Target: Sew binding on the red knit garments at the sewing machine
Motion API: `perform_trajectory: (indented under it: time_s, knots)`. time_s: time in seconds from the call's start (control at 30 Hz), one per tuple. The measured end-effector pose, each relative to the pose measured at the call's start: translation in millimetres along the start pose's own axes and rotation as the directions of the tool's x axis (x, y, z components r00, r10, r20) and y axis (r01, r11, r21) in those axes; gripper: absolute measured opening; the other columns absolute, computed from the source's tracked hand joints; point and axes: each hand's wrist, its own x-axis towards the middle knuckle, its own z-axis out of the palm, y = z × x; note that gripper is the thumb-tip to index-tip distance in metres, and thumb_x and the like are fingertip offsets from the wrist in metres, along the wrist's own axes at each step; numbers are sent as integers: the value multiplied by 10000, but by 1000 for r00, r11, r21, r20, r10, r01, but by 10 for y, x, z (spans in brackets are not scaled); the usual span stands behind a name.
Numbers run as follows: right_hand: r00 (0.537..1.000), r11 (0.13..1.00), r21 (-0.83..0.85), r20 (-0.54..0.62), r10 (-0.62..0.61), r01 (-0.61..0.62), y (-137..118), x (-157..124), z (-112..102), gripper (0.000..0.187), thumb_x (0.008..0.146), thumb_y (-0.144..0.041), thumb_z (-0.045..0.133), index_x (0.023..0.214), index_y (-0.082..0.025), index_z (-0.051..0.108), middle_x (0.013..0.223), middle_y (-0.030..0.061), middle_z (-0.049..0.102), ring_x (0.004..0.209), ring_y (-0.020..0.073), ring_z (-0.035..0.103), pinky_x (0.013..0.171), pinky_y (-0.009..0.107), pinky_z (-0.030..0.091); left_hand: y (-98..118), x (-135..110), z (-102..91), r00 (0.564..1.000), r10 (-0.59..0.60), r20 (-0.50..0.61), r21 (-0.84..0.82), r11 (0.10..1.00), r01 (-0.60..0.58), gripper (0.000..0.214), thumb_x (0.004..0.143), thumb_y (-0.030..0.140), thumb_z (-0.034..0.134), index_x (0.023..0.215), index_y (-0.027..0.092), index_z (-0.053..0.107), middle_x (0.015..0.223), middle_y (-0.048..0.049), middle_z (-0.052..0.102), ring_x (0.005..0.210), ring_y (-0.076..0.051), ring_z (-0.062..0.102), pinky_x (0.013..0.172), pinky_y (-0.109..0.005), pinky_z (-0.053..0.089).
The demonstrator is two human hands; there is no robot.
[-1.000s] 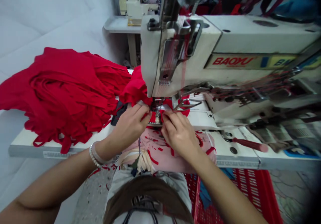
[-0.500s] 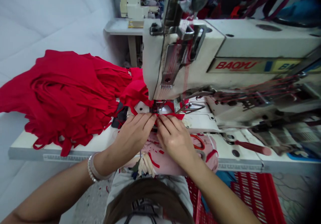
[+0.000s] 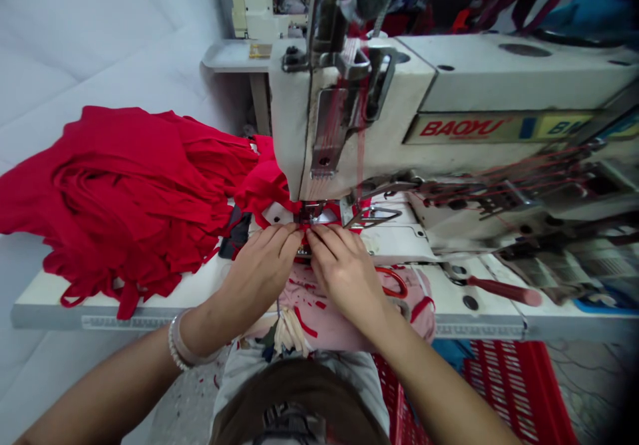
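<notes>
A piece of red fabric (image 3: 304, 235) runs under the presser foot (image 3: 312, 212) of a white sewing machine (image 3: 294, 119). My left hand (image 3: 264, 265) presses its fingertips on the fabric just left of the foot, the fingers close together. Beside it, my right hand (image 3: 347, 269) has its fingers together on the same fabric, slightly right of the foot. The two hands nearly touch at the fingertips; their thumbs are mostly hidden. A large pile of red fabric pieces (image 3: 140, 179) lies on the table to the left, reaching toward the machine head.
Pink cloth (image 3: 319, 338) with red scraps covers the table front, with a red-orange scissor handle (image 3: 398, 284) on it. Cream strips (image 3: 289, 332) hang at the edge. A red-handled tool (image 3: 504, 291) lies right. Below stands a red crate (image 3: 519, 385); another machine (image 3: 254, 2) stands behind.
The view has shifted slightly, so the machine and hands appear a little further left. Both hands keep their place on the red fabric beside the presser foot.
</notes>
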Motion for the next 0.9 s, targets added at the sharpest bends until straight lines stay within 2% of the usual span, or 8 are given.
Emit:
perform_trajectory:
  time_s: [0.17,0.37,0.5,0.67,0.77,0.9]
  knots:
    - [999,999,15,33,34,-35,12,25,42,306,930,-130,484,1155,-78,685,1168,145,681,1016,273,566,830,413,509,-25,2,30,1000,1,-17,-12,1000,-2,357,914,43,417,1224,73,591,1206,-161,628,1076,-256,588,940,-409,524]
    - [991,965,227,60,121,-132,68,57,66,281,957,-157,464,1098,-121,705,1105,135,689,1002,237,597,877,402,520,-87,11,59,997,50,-57,-62,997,-53,316,917,55,439,1174,81,621,1163,-156,646,1069,-242,605,946,-398,543]
    - [984,941,288,82,161,-178,92,83,81,270,956,-147,458,1031,-125,716,1035,124,698,943,220,617,862,387,535,-140,62,54,996,48,-71,-108,993,-56,283,919,55,452,1129,83,639,1140,-138,667,1040,-223,626,937,-374,558]
    - [991,933,334,62,122,-136,156,58,95,269,944,-133,475,1086,-96,701,1080,131,700,1014,218,629,894,361,543,-233,81,56,994,81,-70,-171,981,-91,280,920,68,470,1141,74,643,1137,-127,678,1046,-230,641,933,-381,571]
    - [996,947,308,47,81,-91,189,30,76,297,941,-124,467,1137,-91,688,1141,133,687,1056,221,620,894,360,550,-281,61,76,995,83,-52,-189,978,-92,298,916,63,478,1164,76,642,1171,-127,671,1078,-234,637,962,-393,563]
    - [997,987,157,68,26,-36,151,26,45,327,949,-107,437,1170,-72,676,1134,150,681,1054,241,600,901,381,546,-303,46,89,992,90,-85,-149,984,-102,300,918,70,488,1175,73,642,1179,-129,673,1084,-240,636,957,-392,560]
